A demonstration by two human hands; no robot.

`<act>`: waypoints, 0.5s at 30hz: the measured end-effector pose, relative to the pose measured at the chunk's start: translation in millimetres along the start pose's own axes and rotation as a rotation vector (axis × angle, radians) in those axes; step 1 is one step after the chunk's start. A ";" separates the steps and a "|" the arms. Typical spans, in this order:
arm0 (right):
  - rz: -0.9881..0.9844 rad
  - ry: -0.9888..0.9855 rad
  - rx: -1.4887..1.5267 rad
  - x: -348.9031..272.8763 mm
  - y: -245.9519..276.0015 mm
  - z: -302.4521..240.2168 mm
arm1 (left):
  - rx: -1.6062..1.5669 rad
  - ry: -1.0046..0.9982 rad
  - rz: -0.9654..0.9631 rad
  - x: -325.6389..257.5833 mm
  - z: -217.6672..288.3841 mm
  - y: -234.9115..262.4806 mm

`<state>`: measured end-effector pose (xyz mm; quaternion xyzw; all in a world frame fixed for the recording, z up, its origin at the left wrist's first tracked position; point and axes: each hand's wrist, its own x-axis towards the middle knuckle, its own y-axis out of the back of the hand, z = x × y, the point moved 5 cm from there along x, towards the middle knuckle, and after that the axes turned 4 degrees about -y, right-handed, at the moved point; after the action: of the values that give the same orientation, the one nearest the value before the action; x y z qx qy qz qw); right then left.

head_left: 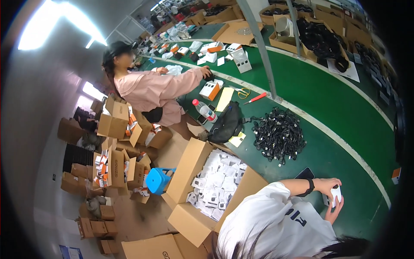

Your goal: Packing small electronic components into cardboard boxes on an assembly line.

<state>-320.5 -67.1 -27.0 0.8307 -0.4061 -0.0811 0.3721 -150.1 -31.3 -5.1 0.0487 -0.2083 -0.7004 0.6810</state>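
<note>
My left hand [324, 185], with a black band at its wrist, is closed on a small white box [335, 196] with a dark spot near its upper end. My right hand [335, 210] grips the same box from its lower side. Both hands are over the green table at the lower right. Part of another pale item with dark marks shows just left of the box, mostly hidden by my hands. A dark phone [305, 173] lies beside my left forearm. Beyond it is a pile of black cables [279, 136].
A black waist bag [227, 124], a bottle [205, 110], yellow-handled scissors [243, 93] and a red-handled tool [257, 98] lie on the table. A large carton [186, 170] of white leaflets stands beside me. A blue stool [158, 180] is on the floor. Farther along, a person in pink [148, 88] works.
</note>
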 end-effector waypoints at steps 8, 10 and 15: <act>-0.096 -0.005 0.123 4.1 5.1 -5.6 | 0.133 -0.218 -0.114 2.1 -8.6 1.0; -0.090 -0.016 0.113 2.7 4.6 0.8 | 0.127 -0.242 -0.181 1.7 -3.9 -0.5; -0.089 -0.017 0.065 1.5 1.1 -1.9 | 0.424 -0.359 -0.049 -11.1 2.8 -11.5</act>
<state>-319.3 -67.6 -24.6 0.8589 -0.3741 -0.0915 0.3377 -161.1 -20.0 -9.1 0.0703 -0.4661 -0.6550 0.5906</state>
